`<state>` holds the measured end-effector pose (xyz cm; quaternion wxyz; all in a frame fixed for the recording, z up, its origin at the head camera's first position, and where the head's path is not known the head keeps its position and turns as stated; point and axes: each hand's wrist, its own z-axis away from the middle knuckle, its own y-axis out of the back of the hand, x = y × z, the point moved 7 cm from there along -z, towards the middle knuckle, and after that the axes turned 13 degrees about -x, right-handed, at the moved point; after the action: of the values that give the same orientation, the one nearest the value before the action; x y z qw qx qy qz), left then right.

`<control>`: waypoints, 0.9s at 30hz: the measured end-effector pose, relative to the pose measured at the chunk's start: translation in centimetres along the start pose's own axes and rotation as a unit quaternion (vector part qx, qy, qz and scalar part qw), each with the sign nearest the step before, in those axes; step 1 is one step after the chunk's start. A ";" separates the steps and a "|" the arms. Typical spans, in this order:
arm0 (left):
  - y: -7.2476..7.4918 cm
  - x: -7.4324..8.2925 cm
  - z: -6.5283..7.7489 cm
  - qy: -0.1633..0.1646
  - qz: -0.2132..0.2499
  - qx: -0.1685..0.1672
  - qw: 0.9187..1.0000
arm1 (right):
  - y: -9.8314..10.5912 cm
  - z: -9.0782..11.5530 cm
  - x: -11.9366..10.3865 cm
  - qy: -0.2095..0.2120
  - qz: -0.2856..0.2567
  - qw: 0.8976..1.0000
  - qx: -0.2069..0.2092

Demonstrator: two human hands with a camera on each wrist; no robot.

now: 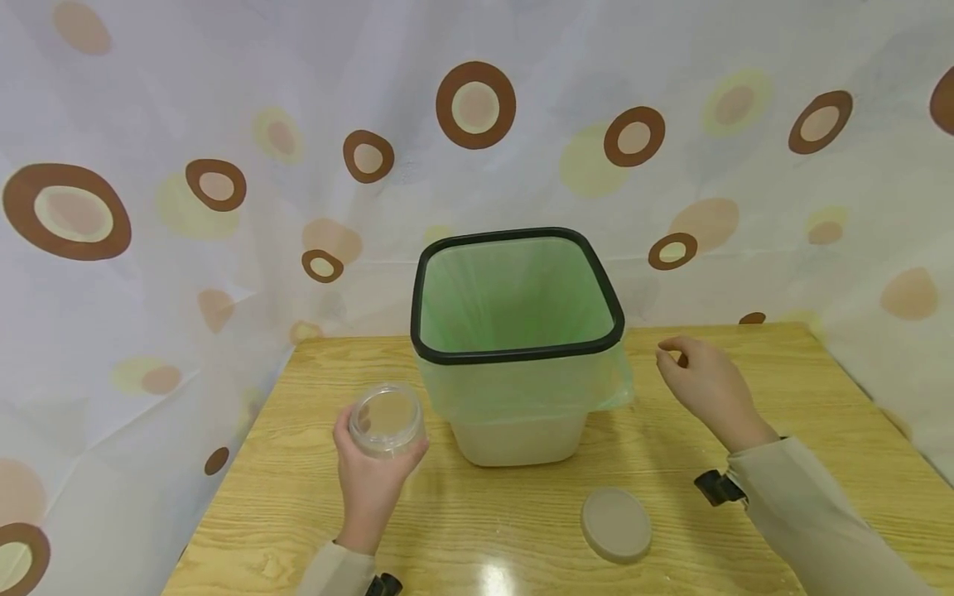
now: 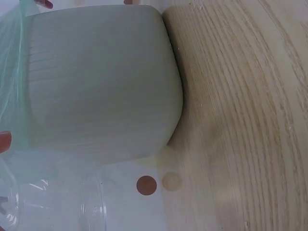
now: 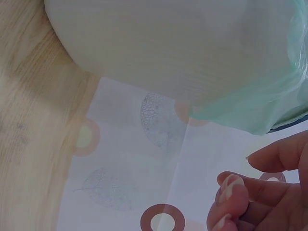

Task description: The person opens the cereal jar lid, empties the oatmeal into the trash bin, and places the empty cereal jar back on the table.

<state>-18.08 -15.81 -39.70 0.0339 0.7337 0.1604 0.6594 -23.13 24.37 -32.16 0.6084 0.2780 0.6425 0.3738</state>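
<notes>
My left hand [image 1: 373, 488] grips a clear, see-through jar [image 1: 386, 422], whose round open mouth faces up, left of the bin. In the left wrist view the jar [image 2: 62, 202] shows at the lower left, beside a fingertip [image 2: 5, 142]. A white trash bin [image 1: 514, 443] stands in the middle, lined with a green bag [image 1: 514, 298] folded out under its black rim [image 1: 522, 356]. To the right of the bin, my right hand [image 1: 708, 385] hangs in the air. Its fingers [image 3: 231, 197] are loosely bent with a gap to the thumb, holding nothing.
A round beige lid [image 1: 615, 524] lies flat on the wooden table [image 1: 507, 521], in front of the bin and to its right. Behind the table hangs a white sheet [image 1: 298, 83] with brown and yellow spots, which also runs along both sides.
</notes>
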 end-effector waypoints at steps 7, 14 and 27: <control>-0.4 -0.8 0.2 -0.001 -0.007 -0.004 1.000 | -0.2 0.2 0.2 -0.004 -0.006 1.000 -0.003; -0.7 -1.6 0.5 0.011 -0.006 -0.014 1.000 | -0.3 0.3 0.3 -0.003 -0.004 1.000 -0.002; -1.0 -2.3 0.8 0.012 -0.015 -0.007 1.000 | -0.6 0.3 0.5 0.000 -0.010 1.000 -0.007</control>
<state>-17.63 -15.40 -42.29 0.0472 0.7229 0.1674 0.6687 -22.79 24.46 -32.91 0.6143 0.2672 0.6423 0.3724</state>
